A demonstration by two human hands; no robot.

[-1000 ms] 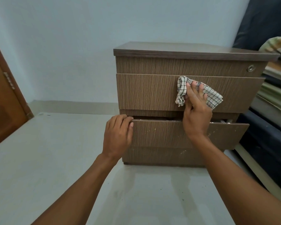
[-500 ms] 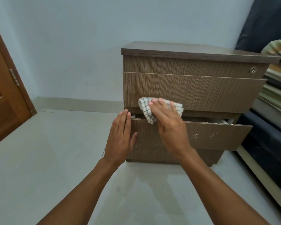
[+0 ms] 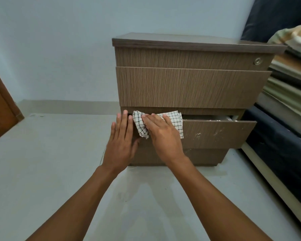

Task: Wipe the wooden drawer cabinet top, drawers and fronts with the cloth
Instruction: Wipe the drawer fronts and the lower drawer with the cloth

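Pale wall (image 3: 59,49) behind; my flat right hand (image 3: 163,136) pins checked cloth (image 3: 175,119) leftmost on the drawer front (image 3: 215,134), speckles (image 3: 198,135) rightward; left hand (image 3: 122,145) flat, perhaps bracing.

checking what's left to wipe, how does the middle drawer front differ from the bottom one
The middle drawer front sits pushed in; the bottom drawer front is pulled out. The middle one looks clean; the bottom one has pale specks. The right hand presses the cloth on the bottom one only. Both share brown wood grain.
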